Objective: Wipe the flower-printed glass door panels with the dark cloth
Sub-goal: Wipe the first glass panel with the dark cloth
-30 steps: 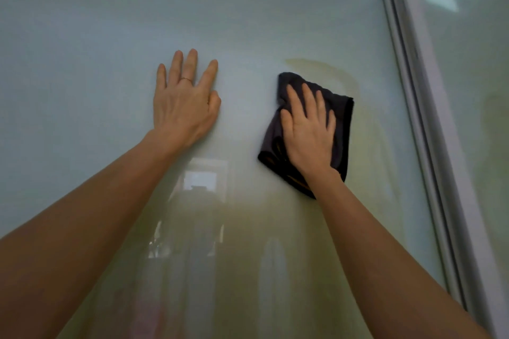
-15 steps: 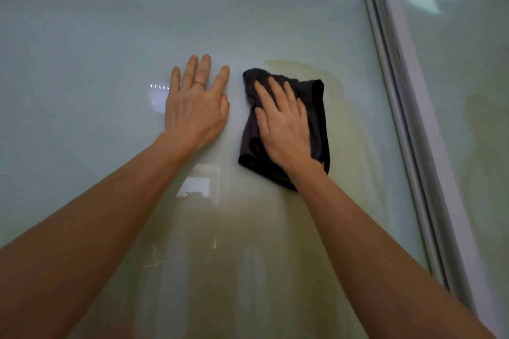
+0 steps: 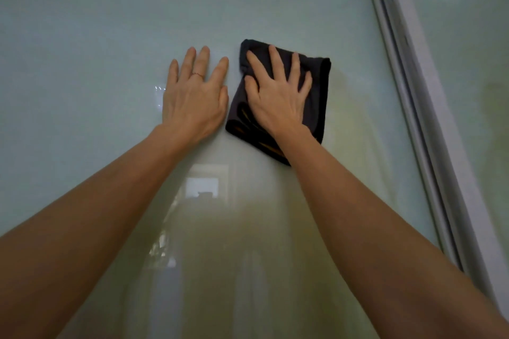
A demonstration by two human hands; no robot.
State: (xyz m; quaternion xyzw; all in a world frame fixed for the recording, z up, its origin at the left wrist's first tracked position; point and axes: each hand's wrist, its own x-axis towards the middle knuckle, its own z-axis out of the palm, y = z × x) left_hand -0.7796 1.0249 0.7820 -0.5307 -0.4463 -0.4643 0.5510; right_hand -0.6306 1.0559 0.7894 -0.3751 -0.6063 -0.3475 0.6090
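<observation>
Pale glass panel [image 3: 110, 22] fills the view, metal frame [image 3: 413, 118] at right. Right hand [image 3: 278, 96], fingers spread flat, presses the cloth [image 3: 318, 110] to the glass; its orange marks are unreadable. Left hand [image 3: 192, 99] lies flat just beside it.
</observation>
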